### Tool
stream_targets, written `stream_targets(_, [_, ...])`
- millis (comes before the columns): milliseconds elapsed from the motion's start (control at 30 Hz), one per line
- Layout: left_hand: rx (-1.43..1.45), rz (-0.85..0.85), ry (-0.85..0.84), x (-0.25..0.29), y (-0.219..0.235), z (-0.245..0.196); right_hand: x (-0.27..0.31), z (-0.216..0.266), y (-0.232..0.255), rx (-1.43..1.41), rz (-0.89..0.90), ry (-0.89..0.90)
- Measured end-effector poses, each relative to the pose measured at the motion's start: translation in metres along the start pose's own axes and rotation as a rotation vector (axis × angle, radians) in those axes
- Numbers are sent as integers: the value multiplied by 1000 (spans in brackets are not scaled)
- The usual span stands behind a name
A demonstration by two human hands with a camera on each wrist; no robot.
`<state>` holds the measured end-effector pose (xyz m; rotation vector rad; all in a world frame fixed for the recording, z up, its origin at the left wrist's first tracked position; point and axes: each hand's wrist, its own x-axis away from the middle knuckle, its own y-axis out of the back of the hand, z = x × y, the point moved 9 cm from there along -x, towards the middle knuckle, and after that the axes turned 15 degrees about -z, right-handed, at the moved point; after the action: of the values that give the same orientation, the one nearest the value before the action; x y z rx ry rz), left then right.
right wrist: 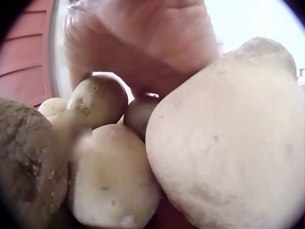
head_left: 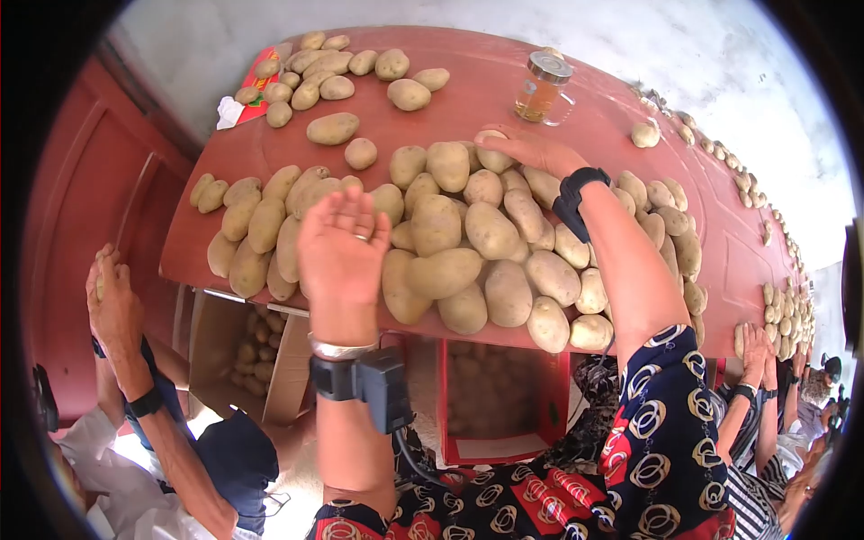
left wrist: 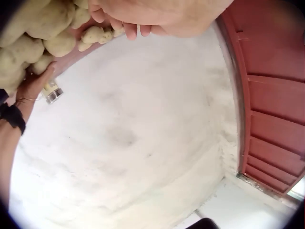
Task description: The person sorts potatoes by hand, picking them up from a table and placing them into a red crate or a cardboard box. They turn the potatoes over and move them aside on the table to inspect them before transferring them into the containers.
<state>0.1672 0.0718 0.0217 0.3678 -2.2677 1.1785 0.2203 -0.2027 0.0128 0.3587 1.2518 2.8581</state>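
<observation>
My left hand [head_left: 340,238], palm up with a ring on one finger and nothing in it, is raised over the left part of a large potato pile [head_left: 436,225]. Its loosely bent fingers [left wrist: 131,29] show at the top of the left wrist view. At the pile's far edge my right hand [head_left: 533,151] touches a pale potato [head_left: 491,158], its fingers stretched along it. In the right wrist view the right palm [right wrist: 143,47] arches over several potatoes, with a big one [right wrist: 228,138] close to the camera. The right fingertips are partly hidden.
A lidded glass mug [head_left: 543,87] of amber liquid stands behind the pile on the red table [head_left: 468,63]. More potatoes [head_left: 333,67] lie at the back left. Below the front edge are a cardboard box [head_left: 211,346] and a red box [head_left: 504,450] with potatoes. Other people's hands [head_left: 117,306] flank me.
</observation>
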Motion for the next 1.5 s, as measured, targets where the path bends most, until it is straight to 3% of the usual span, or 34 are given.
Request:
stream_targets(33, [-36,-23,74,2,1,17,6,7,-1,1,6,1])
stream_targets(167, [-213,10,52,6,-6,42,11,0,4,-22,-98,-18])
stream_targets(333, [-257,-15,40,4,-3,45,15,-2,2,-109,-118,-46])
stream_targets(400, [-258,-4,21,4,-7,42,12,4,1,-37,-55,6])
stream_targets(533, [-247,-25,12,2,-7,41,22,-1,12,72,-120,9])
stream_targets(600, [-212,-28,21,-1,-8,38,37,10,41,-175,-340,85])
stream_targets(633, [-186,-24,20,-4,-8,36,55,23,57,-213,-354,143])
stream_targets(700, [-163,-23,2,-5,-5,30,104,43,92,-363,-420,231])
stream_targets(767, [-140,-29,-2,-10,-2,22,168,50,135,-455,-649,377])
stream_targets(833, [-100,-44,2,-15,0,15,216,6,170,-828,-811,305])
stream_targets(900, [-85,-35,-17,-11,-3,14,261,-45,187,-855,-1048,159])
stream_targets(1067, [-40,4,-19,-9,-14,25,294,-88,166,-786,-1145,190])
stream_targets(1133, [-37,-5,-24,-7,-16,28,284,-103,152,-801,-1157,59])
stream_targets(1200, [-72,-22,-9,-9,-14,37,279,-104,144,-693,-1231,34])
stream_targets(1267, [-83,-38,-47,-13,-11,38,270,-88,137,-248,-1250,124])
stream_targets(1300, [-45,38,-9,-15,-16,41,260,-95,131,-2,-1098,-50])
stream_targets(1333, [-9,117,23,-14,-19,40,255,-104,122,-44,-1069,-53])
stream_targets(1400, [-33,61,-25,-6,-22,39,242,-84,119,510,-1068,81])
stream_targets(1467, [-100,111,-41,-4,-24,48,242,-86,110,432,-1099,-7])
stream_targets(1500, [-129,87,-134,-3,-21,48,237,-83,108,479,-1014,-80])
